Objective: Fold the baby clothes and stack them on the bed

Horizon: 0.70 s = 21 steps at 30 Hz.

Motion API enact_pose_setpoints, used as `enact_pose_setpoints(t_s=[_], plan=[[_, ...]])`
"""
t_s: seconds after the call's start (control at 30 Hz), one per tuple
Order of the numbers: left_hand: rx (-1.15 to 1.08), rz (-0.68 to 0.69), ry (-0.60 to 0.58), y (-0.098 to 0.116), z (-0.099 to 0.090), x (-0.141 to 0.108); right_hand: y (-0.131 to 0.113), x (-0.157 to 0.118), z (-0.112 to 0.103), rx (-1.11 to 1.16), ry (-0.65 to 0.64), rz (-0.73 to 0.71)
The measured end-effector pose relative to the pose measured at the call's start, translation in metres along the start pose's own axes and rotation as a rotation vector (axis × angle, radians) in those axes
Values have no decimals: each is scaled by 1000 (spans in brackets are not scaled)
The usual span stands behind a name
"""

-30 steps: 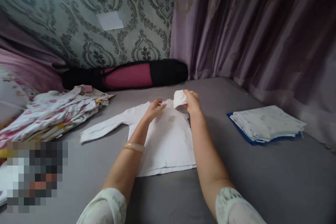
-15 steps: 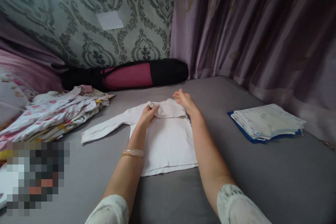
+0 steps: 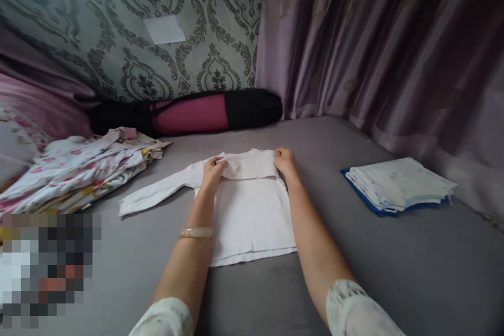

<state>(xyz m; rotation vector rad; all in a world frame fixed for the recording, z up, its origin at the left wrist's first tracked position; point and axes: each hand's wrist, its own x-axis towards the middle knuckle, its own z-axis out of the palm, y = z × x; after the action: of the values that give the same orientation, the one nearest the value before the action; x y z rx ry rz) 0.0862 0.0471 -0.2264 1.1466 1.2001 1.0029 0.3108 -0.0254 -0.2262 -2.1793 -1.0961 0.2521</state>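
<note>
A small white long-sleeved shirt (image 3: 252,215) lies flat in front of me, its hem toward me. One sleeve stretches out to the left; the other lies folded across the upper chest. My left hand (image 3: 213,168) is closed on the folded cloth near the left shoulder, with the fingertips partly hidden. At the right shoulder edge my right hand (image 3: 284,159) pinches the cloth with its fingers curled. A pale bangle (image 3: 196,232) circles my left wrist area.
Grey sheet (image 3: 394,268) spreads under everything. A heap of printed clothes (image 3: 86,168) lies left, a folded stack of pale cloths (image 3: 399,184) on blue fabric right. Along the wall rests a long black and maroon bag (image 3: 189,113). Purple curtains (image 3: 354,37) hang at the right.
My right hand has come down from an outstretched pose and closed on the shirt's right shoulder edge. My left hand has shifted slightly left along the folded sleeve.
</note>
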Motion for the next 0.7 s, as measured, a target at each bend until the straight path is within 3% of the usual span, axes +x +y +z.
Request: enact_pose_setpoints(t_s=[0.2,0.43,0.7], plan=[[126,138,7,-7,-8,1,-13,-22,15,-313,-77,-147],[407,290,39,-8,-13,1,-10,-29,31,-386,-207,-129],[709,480,-20,-21,-17,10,-8,-29,33,-435,-196,-141]])
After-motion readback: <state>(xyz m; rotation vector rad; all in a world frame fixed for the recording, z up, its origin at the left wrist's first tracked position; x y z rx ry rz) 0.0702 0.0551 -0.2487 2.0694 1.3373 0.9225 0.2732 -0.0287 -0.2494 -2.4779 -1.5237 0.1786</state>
